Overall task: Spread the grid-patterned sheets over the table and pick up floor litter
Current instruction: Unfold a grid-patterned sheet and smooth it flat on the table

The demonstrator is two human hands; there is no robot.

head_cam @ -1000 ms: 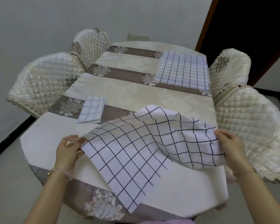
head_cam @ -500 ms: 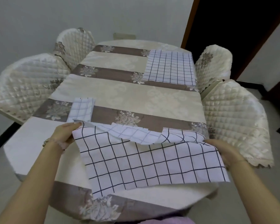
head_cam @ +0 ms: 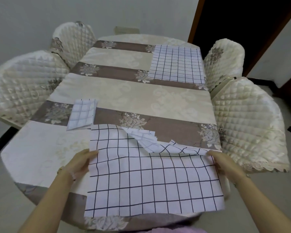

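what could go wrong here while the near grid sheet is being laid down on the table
1. The near grid sheet has its far right corner folded back on itself; pressed flat now, it would likely crease instead of lying open.
2. Its near edge reaches the table edge, so a tug from the left hand or right hand might slide it off.
3. The folded sheet touches its far left corner and could get dragged askew.

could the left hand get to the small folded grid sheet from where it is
Probably yes: the folded sheet lies just beyond the left hand with bare tablecloth between, but that hand is gripping the big sheet.
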